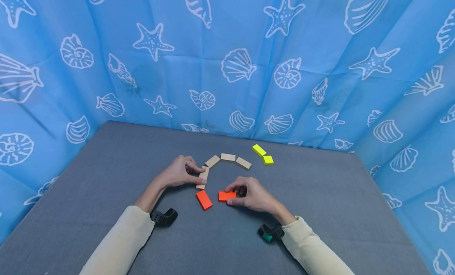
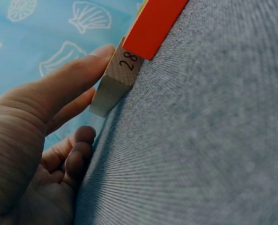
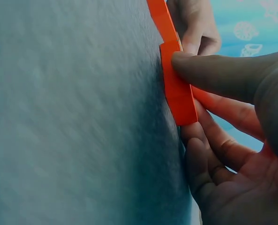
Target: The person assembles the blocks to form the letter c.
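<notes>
Between thumb and fingers, my left hand (image 1: 179, 172) pinches a plain wooden block (image 1: 203, 177) at the lower left of a curved row. In the left wrist view this wooden block (image 2: 122, 70) bears the number 28 on its end. My right hand (image 1: 254, 194) grips an orange-red block (image 1: 224, 196) by its long sides; the right wrist view shows the thumb pressed on that block (image 3: 177, 86). Another orange-red block (image 1: 204, 200) lies slanted at the near end of the wooden block, left of the gripped one. My fingers hide part of both held blocks.
Three more wooden blocks, one at the top (image 1: 228, 157), continue the arc to the right. Two yellow blocks (image 1: 259, 150) lie behind, to the right. The grey cloth-covered table (image 1: 302, 176) ends at a blue shell-print curtain (image 1: 213, 70).
</notes>
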The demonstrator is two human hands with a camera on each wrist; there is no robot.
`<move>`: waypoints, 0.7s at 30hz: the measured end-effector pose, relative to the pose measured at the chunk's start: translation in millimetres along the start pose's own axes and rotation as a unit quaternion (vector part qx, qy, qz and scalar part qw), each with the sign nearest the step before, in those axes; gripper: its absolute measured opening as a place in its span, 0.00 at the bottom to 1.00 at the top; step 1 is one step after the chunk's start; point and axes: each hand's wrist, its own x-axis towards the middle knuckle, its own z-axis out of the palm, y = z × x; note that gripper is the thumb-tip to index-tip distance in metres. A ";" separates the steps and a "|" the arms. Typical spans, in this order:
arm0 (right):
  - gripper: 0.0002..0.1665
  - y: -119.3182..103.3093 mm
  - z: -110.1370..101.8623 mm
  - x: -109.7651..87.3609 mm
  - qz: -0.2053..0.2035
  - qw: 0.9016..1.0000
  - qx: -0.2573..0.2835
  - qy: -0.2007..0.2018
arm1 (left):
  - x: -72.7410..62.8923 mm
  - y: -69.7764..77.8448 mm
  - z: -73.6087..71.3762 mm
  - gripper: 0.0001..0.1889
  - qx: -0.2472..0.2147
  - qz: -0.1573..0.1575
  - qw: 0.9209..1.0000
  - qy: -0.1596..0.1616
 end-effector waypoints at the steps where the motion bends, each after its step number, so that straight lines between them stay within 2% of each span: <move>1: 0.17 0.1 1.1 -0.7 -0.001 1.000 0.003 -0.001 | -0.2 0.0 -0.1 0.24 0.000 0.001 1.000 0.000; 7: 0.18 -0.5 6.2 -3.9 -0.005 1.000 0.014 -0.009 | -1.2 1.2 0.2 0.23 -0.006 0.004 1.000 0.000; 14: 0.20 -5.9 8.0 -5.8 -0.010 0.999 0.019 -0.042 | -1.9 1.8 0.9 0.23 -0.016 0.005 1.000 0.004; 21: 0.19 -11.7 12.8 -7.7 -0.003 0.998 0.016 -0.056 | -1.3 0.2 0.9 0.24 -0.003 0.003 1.000 0.005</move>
